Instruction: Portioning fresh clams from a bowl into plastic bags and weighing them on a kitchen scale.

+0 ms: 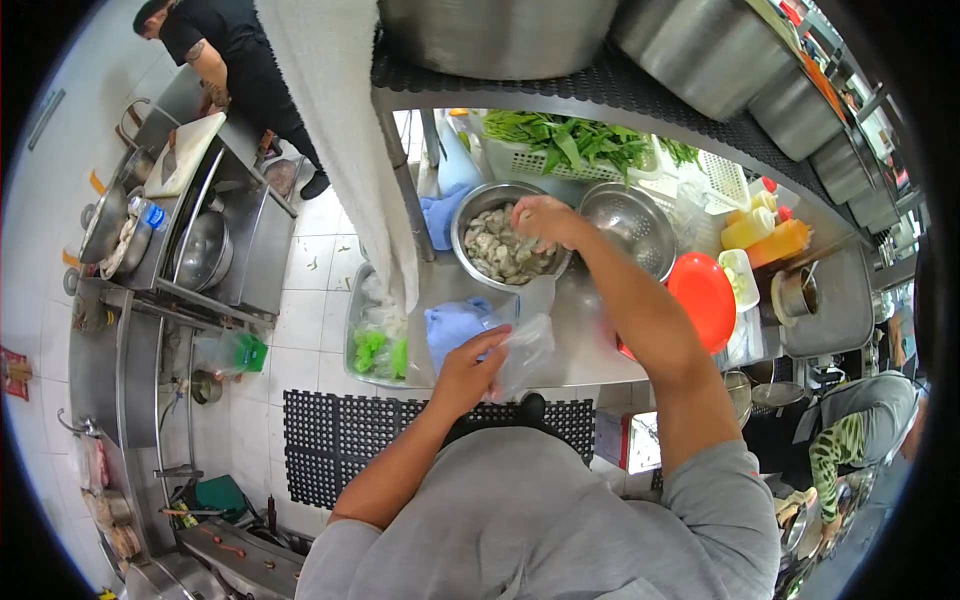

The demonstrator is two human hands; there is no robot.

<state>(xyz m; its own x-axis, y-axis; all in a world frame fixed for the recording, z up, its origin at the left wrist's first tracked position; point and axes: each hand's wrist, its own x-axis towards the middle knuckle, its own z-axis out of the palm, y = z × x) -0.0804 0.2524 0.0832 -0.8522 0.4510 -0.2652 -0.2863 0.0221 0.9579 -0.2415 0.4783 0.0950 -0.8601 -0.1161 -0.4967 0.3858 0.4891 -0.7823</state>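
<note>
My left hand (471, 373) grips a clear plastic bag (527, 349) near the counter's front edge, over a blue cloth (452, 328). My right hand (550, 223) reaches into a steel bowl (469, 264) of raw, greyish seafood pieces (495, 238), which look like shelled shrimp. Its fingers are bent around some of them, partly hidden by the hand itself. Right of the bowl stands a steel colander (630, 217), behind my right forearm. A red plate (701, 296) lies beyond that forearm.
A basket of leafy greens (577, 142) stands behind the bowl. Sauce bottles (776, 241) are at the right. Steel pots (499, 37) crowd a shelf overhead, and a white towel (337, 135) hangs at left. Co-workers stand at far left (232, 67) and right (862, 420).
</note>
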